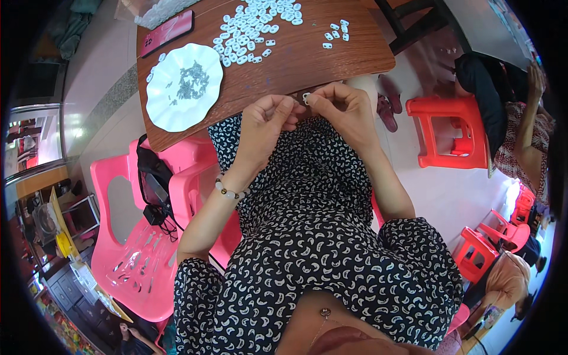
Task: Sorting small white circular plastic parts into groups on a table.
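Just off the table's near edge, both my hands are close together above my lap. My right hand pinches a small white oval plastic piece between thumb and fingertips. Beside it, my left hand is closed in a pinch; whatever it may hold is too small to make out. On the left of the table, a white wavy-rimmed plate carries a heap of small grey metal pieces, perhaps screws. A large spread of white oval pieces with holes covers the table's far middle. Several similar pieces lie apart at the right.
A pink phone lies behind the plate on the brown wooden table. A black bag hangs on a pink plastic chair at my left. To the right stands a red stool, with another person seated beyond it.
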Available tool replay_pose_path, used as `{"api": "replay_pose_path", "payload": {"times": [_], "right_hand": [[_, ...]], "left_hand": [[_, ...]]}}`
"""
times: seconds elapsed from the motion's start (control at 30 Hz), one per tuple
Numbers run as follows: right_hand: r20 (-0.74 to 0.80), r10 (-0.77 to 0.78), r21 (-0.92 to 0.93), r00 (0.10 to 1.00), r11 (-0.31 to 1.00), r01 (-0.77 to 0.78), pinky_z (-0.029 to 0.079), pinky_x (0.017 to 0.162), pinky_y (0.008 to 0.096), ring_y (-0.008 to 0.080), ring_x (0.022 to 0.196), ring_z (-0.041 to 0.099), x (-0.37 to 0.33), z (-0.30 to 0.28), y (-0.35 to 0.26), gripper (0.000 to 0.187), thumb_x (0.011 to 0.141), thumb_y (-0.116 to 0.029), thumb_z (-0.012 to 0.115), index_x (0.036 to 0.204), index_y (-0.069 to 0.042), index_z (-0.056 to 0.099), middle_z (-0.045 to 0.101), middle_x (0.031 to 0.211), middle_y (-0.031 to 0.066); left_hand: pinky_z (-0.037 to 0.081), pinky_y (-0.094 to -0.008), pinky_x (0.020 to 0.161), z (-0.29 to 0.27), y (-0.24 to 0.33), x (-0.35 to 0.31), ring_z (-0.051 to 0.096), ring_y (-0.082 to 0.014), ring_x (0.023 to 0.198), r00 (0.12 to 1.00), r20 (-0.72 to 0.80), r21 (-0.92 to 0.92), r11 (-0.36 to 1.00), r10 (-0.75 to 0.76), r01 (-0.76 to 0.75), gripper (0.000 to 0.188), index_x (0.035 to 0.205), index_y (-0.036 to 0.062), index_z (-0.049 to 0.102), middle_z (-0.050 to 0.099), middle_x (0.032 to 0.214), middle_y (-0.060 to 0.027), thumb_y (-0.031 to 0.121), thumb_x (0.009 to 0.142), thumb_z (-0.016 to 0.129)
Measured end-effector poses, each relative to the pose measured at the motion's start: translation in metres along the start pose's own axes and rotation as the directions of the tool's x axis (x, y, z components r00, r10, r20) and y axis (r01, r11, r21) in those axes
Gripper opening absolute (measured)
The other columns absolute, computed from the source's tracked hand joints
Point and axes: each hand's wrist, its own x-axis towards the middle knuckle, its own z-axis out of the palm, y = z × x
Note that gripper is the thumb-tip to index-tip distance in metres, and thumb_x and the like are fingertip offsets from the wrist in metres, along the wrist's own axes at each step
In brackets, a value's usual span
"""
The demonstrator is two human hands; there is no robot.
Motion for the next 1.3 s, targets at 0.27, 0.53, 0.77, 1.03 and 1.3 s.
{"api": "replay_pose_path", "payload": {"times": [0.27, 0.53, 0.77, 1.03, 1.3], "right_hand": [[0.001, -0.061, -0.018, 0.998, 0.998, 0.061, 0.049, 0.063, 0.0196, 0.0048, 0.07, 0.061, 0.0, 0.004, 0.01, 0.018, 0.088, -0.013, 0.069, 0.085, 0.005, 0.068, 0.069, 0.077, 0.0041], [0.002, -0.07, -0.056, 0.998, 0.996, 0.07, 0.046, 0.058, 0.0194, 0.0037, 0.066, 0.059, -0.001, 0.004, 0.011, 0.017, 0.087, -0.012, 0.069, 0.083, 0.005, 0.068, 0.069, 0.074, 0.0032], [0.026, -0.095, -0.223, 0.995, 0.97, 0.098, 0.047, 0.064, 0.0192, 0.0052, 0.07, 0.06, -0.004, 0.004, 0.007, 0.014, 0.088, -0.012, 0.068, 0.085, 0.002, 0.067, 0.068, 0.078, 0.0025], [0.019, -0.072, -0.222, 0.997, 0.972, 0.074, 0.046, 0.063, 0.0187, 0.0041, 0.07, 0.059, -0.005, 0.007, 0.009, 0.015, 0.088, -0.012, 0.068, 0.085, 0.002, 0.067, 0.067, 0.076, 0.0014], [0.063, -0.009, -0.185, 0.998, 0.982, 0.021, 0.046, 0.064, 0.0189, 0.0042, 0.071, 0.059, -0.002, 0.003, 0.019, 0.017, 0.09, -0.014, 0.067, 0.086, 0.003, 0.067, 0.067, 0.077, 0.0009]], "left_hand": [[0.048, -0.0212, 0.067, 0.003, 0.001, 0.0, 0.06, -0.0065, 0.073, 0.999, -0.022, 0.078, 0.996, 0.034, -0.032, 0.024, 0.098, -0.0014, 0.068, 0.07, 0.088, -0.0046, 0.022, 0.096, 0.061], [0.047, -0.0205, 0.062, 0.004, 0.001, -0.001, 0.057, -0.005, 0.068, 0.996, -0.042, 0.182, 0.981, 0.075, -0.066, 0.024, 0.097, -0.0031, 0.068, 0.07, 0.082, -0.0045, 0.02, 0.095, 0.062], [0.047, -0.0201, 0.062, 0.004, 0.002, -0.001, 0.06, -0.0057, 0.068, 0.983, -0.045, 0.295, 0.943, 0.176, -0.155, 0.018, 0.093, -0.0049, 0.068, 0.07, 0.079, -0.0048, 0.012, 0.093, 0.063], [0.046, -0.0197, 0.061, 0.006, -0.001, -0.001, 0.061, -0.0057, 0.066, 0.979, -0.072, 0.371, 0.916, 0.191, -0.151, 0.014, 0.089, -0.0055, 0.069, 0.07, 0.076, -0.0053, 0.007, 0.091, 0.063], [0.046, -0.0197, 0.061, 0.002, -0.013, 0.004, 0.06, -0.0053, 0.065, 0.985, -0.069, 0.364, 0.923, 0.159, -0.124, 0.016, 0.09, -0.0047, 0.069, 0.07, 0.075, -0.0046, 0.009, 0.092, 0.062]]}}
